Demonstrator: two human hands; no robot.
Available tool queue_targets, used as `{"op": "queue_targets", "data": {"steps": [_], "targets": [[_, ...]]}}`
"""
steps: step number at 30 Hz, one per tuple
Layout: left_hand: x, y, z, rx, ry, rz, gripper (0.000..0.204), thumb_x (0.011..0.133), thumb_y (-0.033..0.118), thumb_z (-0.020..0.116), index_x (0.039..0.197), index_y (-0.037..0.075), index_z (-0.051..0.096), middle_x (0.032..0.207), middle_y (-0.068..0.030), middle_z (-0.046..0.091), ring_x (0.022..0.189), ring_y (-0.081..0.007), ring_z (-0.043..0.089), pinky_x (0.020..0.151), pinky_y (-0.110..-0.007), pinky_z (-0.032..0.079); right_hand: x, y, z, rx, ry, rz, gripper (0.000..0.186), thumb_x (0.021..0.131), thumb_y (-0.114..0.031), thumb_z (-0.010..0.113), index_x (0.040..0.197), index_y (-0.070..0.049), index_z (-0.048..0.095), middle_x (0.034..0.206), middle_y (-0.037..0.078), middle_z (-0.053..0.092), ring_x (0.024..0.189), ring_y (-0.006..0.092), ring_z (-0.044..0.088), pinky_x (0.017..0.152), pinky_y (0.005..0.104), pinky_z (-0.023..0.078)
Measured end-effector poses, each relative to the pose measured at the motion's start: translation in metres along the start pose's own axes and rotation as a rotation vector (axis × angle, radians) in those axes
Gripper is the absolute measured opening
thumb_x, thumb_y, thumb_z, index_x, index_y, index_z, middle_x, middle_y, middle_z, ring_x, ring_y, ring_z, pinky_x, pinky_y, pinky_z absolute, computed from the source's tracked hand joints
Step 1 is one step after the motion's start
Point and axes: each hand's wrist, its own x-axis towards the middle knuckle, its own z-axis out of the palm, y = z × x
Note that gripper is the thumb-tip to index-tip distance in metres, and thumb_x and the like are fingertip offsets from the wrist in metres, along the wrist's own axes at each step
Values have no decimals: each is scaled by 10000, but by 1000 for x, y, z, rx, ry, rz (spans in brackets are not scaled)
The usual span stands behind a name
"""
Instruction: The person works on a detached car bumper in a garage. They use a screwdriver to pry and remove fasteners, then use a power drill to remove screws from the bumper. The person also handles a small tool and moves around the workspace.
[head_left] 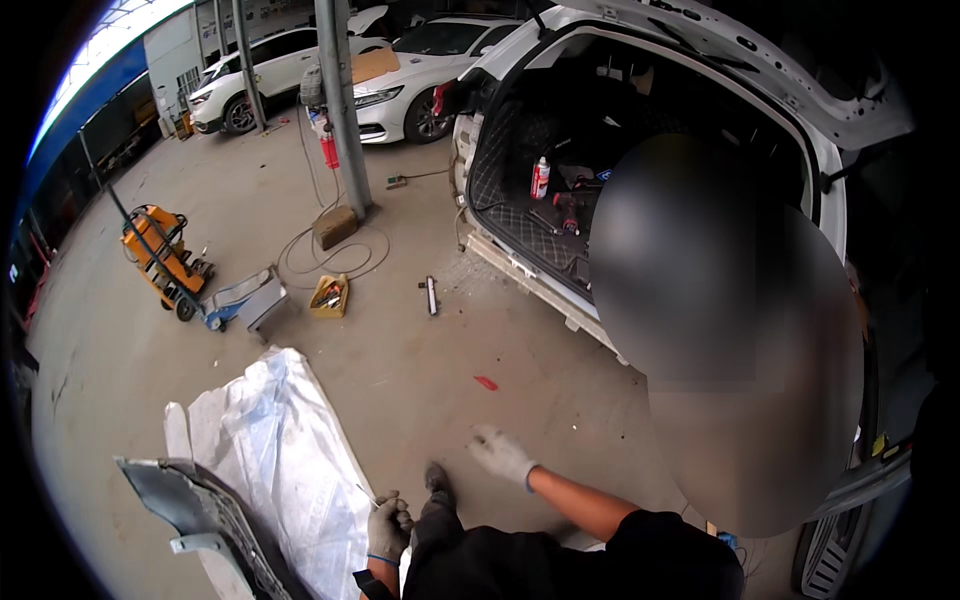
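My left hand (389,524), in a soiled grey glove, is closed around a thin, light object (367,496), too small to identify, beside a white plastic sheet (265,430) on the floor. A dented car body panel (190,505) lies at that sheet’s lower left. My right hand (500,455), in a pale glove, is held out over the bare concrete with fingers loosely apart and slightly blurred, holding nothing visible. Beyond it a small red piece (485,383) lies on the floor.
A white car (830,110) stands with hatch raised, a spray can (540,180) and tools inside; a blurred person fills its right side. Leftward are an orange machine (158,245), blue jack (230,300), yellow tool tray (328,297), grey post (345,120) and hose. Two cars stand behind.
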Motion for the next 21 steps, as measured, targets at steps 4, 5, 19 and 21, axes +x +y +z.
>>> {"op": "queue_targets", "data": {"steps": [4,5,19,21], "targets": [[89,66,46,-63,-12,9,279,851,30,535,1125,84,537,702,-13,544,462,-89,408,414,-218,343,119,55,-89,-94,316,187,421,908,-358,569,1190,-46,591,1017,220,680,959,393,654,826,468,512],[106,83,67,-105,-43,-6,262,848,33,524,1106,76,546,679,0,520,460,-80,390,412,-220,338,149,62,-120,-163,351,240,403,905,-351,568,1174,-52,601,1013,221,681,957,388,657,826,465,512],[230,87,219,-337,-18,280,240,982,208,544,1188,86,554,593,50,345,415,-67,252,370,-215,246,577,256,-345,-603,648,506,535,838,-361,584,1204,8,456,1116,275,644,1044,424,630,894,471,498],[225,77,260,-369,43,373,213,985,179,524,1167,72,550,609,38,334,425,-70,251,376,-220,240,623,292,-358,-772,552,575,562,828,-363,586,1211,19,432,1133,283,638,1058,430,625,904,473,496]]}}
